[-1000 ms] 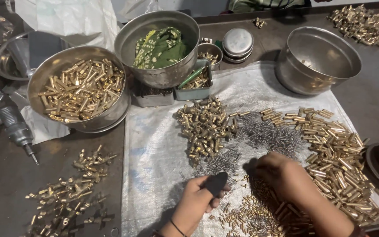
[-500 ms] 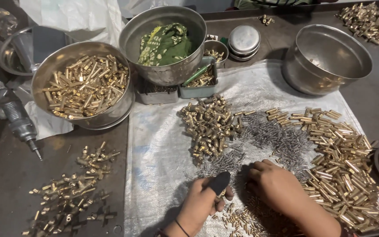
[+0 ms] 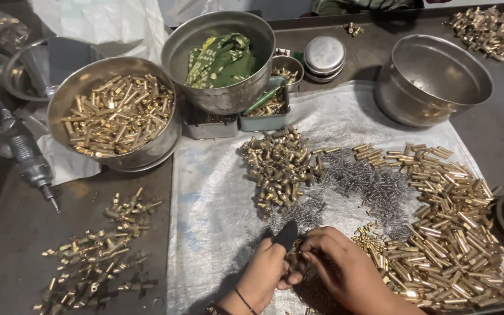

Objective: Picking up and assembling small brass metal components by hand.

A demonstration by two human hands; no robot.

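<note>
Two hands meet at the near edge of the worktop, over a white sheet strewn with brass pieces. Nearest is the right hand, its fingers curled together on a small brass piece just left of it; the left hand is clamped round a dark tool pointing up and away.

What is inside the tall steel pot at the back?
A crumpled green and yellow cloth fills the tall steel pot. Whatever lies beneath the cloth is covered and cannot be seen.
</note>
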